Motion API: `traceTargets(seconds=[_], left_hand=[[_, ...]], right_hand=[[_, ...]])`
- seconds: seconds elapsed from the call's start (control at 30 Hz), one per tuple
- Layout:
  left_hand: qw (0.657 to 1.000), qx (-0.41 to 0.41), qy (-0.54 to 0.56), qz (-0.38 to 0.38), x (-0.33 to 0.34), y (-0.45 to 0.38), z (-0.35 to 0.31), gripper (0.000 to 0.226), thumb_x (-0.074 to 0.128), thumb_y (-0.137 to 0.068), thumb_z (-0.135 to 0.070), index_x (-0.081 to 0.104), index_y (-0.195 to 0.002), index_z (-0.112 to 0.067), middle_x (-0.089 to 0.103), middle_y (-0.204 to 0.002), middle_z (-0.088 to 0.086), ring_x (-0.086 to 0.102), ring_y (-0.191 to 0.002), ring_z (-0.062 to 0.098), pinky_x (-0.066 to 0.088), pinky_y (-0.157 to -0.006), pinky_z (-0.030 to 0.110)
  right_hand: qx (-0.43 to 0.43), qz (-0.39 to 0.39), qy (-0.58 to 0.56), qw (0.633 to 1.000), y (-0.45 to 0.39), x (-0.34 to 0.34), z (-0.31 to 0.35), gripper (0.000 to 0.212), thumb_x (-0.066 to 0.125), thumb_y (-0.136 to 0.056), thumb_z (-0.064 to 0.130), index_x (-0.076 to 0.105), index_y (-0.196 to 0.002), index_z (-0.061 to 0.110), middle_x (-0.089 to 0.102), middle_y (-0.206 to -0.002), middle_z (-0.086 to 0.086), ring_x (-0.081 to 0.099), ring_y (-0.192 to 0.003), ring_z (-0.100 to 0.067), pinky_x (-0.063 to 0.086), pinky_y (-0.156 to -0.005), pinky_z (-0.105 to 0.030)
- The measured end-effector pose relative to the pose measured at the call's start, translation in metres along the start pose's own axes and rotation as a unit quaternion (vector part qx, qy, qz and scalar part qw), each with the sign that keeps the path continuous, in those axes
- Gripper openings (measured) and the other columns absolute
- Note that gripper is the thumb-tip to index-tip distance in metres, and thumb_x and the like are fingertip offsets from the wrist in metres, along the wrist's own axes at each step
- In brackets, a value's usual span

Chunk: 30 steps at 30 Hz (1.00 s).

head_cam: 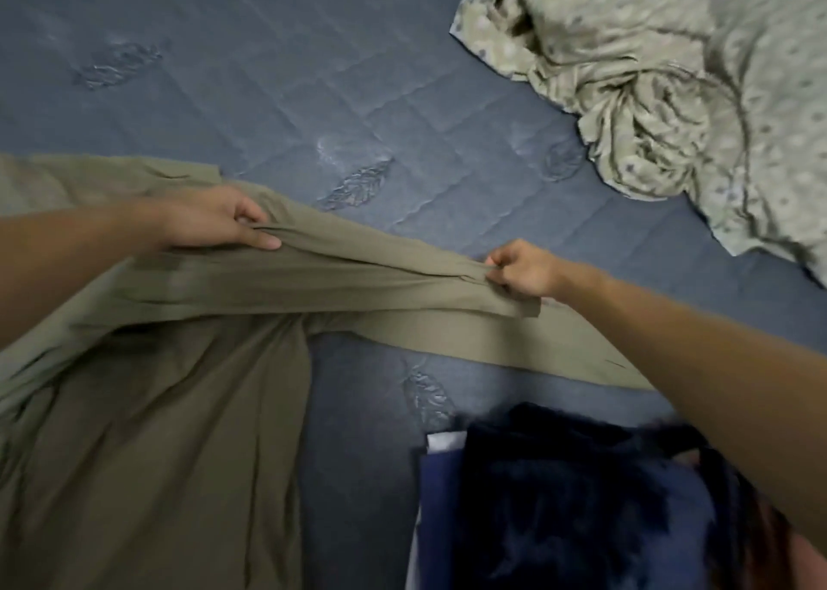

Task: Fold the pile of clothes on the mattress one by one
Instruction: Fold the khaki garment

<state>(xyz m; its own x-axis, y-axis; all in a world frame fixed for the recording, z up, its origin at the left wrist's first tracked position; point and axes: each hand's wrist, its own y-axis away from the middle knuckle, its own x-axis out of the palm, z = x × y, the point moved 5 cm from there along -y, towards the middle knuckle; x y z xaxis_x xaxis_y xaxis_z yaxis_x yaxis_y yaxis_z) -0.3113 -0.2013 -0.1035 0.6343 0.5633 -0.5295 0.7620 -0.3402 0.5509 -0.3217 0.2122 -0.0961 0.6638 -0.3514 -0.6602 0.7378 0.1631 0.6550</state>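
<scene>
— Nearest the lens, what's that dark heap at the bottom right?

— Dark navy clothes (559,500), piled loosely, with something white (441,441) peeking out at their upper left corner. Too blurred to tell the pieces apart.

— And the garment being handled?

— An olive shirt (170,410) spread over the left of the blue quilted mattress (313,74). Its body lies flat toward the lower left, while one long sleeve (380,267) is pulled out to the right, bunched into lengthwise folds.

— How are the hands on it?

— Left hand (210,220) pinches the fabric near the shoulder, thumb underneath and fingers (268,244) curled over the fold. Right hand (521,271) grips the sleeve close to its cuff end, fingers closed tight round the cloth. Between the two hands the sleeve is held taut.

— Anything else on the mattress?

— A crumpled pale patterned cloth (649,97) at the upper right, well apart from the shirt.
</scene>
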Motion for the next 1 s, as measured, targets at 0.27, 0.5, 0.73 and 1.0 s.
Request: traceTargets(seconds=[0.27,0.5,0.73,1.0], left_hand=[[0.996,0.035,0.009,0.077,0.105,-0.100,-0.127,0.105,0.067,-0.033,-0.101,0.079,-0.091,-0.014,0.079,-0.087,0.009,0.068,-0.073,0.009,0.054,-0.078,0.033],[0.989,0.057,-0.021,0.136,0.179,-0.165,-0.201,0.049,0.076,-0.073,-0.065,0.080,-0.086,-0.018,0.078,-0.081,-0.001,0.074,-0.075,0.013,0.053,-0.069,0.025],[0.984,0.094,-0.005,0.150,0.246,-0.198,-0.252,0.027,0.078,-0.089,-0.036,0.073,-0.066,-0.023,0.061,-0.055,-0.014,0.052,-0.051,-0.001,0.039,-0.051,0.012],[0.987,0.071,-0.096,0.108,0.222,-0.184,-0.217,0.028,0.088,-0.080,-0.041,0.072,-0.085,-0.019,0.075,-0.075,0.001,0.064,-0.064,0.014,0.053,-0.063,0.032]], right_hand=[[0.045,-0.003,-0.004,0.999,0.040,-0.032,-0.183,0.039,0.060,-0.100,0.001,0.056,-0.070,0.026,0.053,-0.045,0.028,0.049,-0.045,0.015,0.036,-0.053,-0.004],[0.092,-0.044,0.052,0.993,0.058,-0.037,-0.300,0.017,0.064,-0.098,0.006,0.067,-0.082,0.012,0.058,-0.067,0.005,0.052,-0.065,-0.011,0.038,-0.063,-0.022],[0.177,-0.059,0.156,0.970,0.068,-0.048,-0.369,0.019,0.061,-0.093,0.012,0.074,-0.101,0.023,0.073,-0.115,-0.015,0.066,-0.109,-0.037,0.052,-0.089,-0.037],[0.171,-0.115,0.286,0.936,0.067,-0.037,-0.334,0.043,0.067,-0.079,0.027,0.060,-0.122,0.021,0.057,-0.129,-0.013,0.054,-0.123,-0.038,0.044,-0.097,-0.047]])
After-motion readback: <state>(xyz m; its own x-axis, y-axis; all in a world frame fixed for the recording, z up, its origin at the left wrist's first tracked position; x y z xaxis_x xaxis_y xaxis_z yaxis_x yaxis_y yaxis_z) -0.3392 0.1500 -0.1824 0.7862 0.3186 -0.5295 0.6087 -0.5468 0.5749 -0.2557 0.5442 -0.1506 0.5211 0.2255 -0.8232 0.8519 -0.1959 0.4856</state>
